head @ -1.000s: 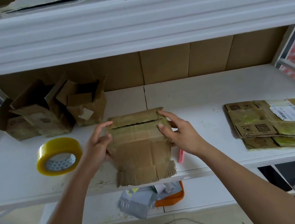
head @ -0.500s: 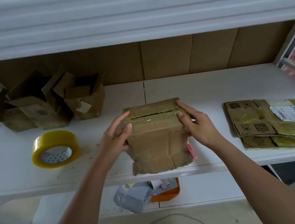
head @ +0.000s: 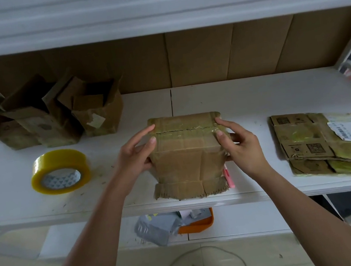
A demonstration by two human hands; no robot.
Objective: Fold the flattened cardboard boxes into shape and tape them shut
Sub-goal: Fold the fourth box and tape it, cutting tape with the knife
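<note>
From the head view, a folded cardboard box (head: 186,153) stands on the white shelf (head: 245,105), near the middle of its front edge, with its frayed bottom flaps just short of that edge. The left hand (head: 136,155) and the right hand (head: 238,144) grip the box from either side, fingers curled over the top flaps beside the taped seam, thumbs against the near face. A pink object (head: 229,177) pokes out at the box's lower right corner. A roll of yellow tape (head: 59,171) lies flat toward the left front of the shelf. Several opened boxes (head: 59,113) crowd the left rear corner. A stack of flattened boxes (head: 329,142) lies at the right end, near the front edge.
</note>
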